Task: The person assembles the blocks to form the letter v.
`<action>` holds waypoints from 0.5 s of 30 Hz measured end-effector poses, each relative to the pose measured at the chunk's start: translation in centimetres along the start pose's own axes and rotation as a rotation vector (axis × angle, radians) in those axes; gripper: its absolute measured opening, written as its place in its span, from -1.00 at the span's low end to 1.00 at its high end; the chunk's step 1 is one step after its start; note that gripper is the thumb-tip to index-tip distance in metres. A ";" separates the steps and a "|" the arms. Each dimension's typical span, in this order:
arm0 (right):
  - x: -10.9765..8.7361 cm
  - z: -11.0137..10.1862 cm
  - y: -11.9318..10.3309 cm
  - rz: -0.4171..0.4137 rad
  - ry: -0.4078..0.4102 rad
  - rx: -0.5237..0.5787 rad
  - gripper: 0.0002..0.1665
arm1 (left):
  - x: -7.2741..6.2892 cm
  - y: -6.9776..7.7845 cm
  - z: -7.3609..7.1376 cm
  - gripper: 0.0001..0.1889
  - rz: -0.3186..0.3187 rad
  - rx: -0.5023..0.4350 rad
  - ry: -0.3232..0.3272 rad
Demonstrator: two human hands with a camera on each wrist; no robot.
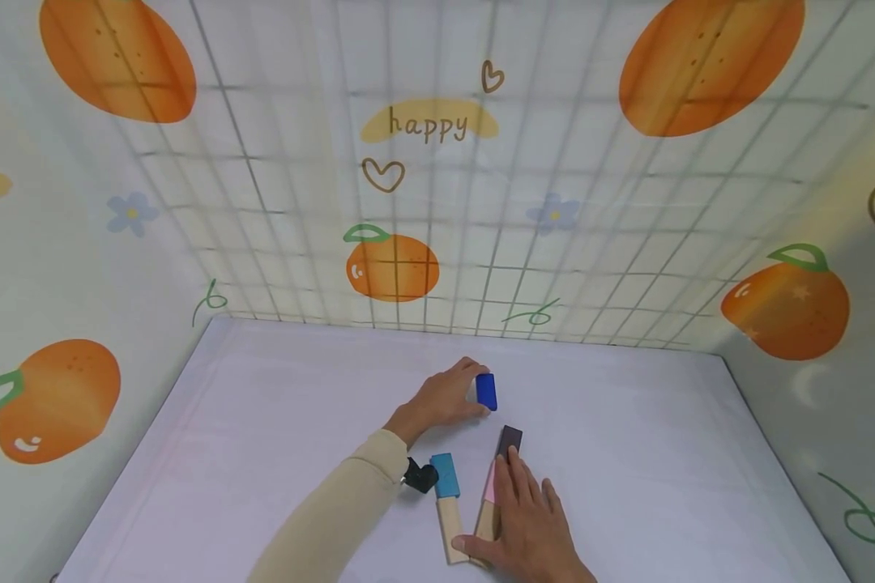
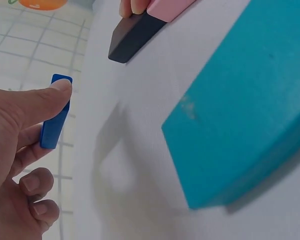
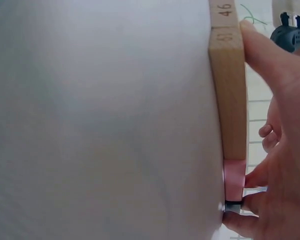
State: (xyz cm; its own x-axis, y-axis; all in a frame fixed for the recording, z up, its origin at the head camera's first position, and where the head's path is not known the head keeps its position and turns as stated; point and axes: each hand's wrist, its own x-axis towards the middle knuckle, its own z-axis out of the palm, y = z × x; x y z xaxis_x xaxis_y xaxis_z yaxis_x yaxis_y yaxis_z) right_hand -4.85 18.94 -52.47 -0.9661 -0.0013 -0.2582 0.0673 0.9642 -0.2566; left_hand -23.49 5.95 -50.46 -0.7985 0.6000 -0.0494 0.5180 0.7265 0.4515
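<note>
My left hand [image 1: 445,397] pinches a small blue block [image 1: 486,392] between thumb and fingers, held off the table beyond the other blocks. My right hand [image 1: 535,518] lies on the right-hand row, its fingers fairly straight. That row runs from a dark block [image 1: 510,438] through a pink block [image 1: 490,483] to a plain wooden block [image 1: 485,522]. The right fingers touch the dark and pink blocks, and the thumb is at the near wooden ends. The left-hand row has a teal block [image 1: 445,475] and another wooden block [image 1: 450,526]. Both rows meet at the near end, making a V.
A white cloth [image 1: 299,389] covers the table. Printed fabric walls [image 1: 284,210] with oranges and a grid stand behind and at both sides. A black wrist camera [image 1: 420,476] on the left forearm sits close beside the teal block.
</note>
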 end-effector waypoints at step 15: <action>0.0 0.5 0.2 -0.019 0.028 -0.002 0.70 | -2.4 -1.4 -0.8 -0.27 -0.011 -0.017 0.031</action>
State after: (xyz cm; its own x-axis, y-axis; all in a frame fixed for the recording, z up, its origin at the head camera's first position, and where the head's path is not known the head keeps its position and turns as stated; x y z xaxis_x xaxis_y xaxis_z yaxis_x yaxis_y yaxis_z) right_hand -4.74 18.98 -52.95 -0.9738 -0.0120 -0.2270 0.0485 0.9647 -0.2590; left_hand -22.51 3.26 -50.29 -0.8135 0.5809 -0.0275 0.5036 0.7273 0.4664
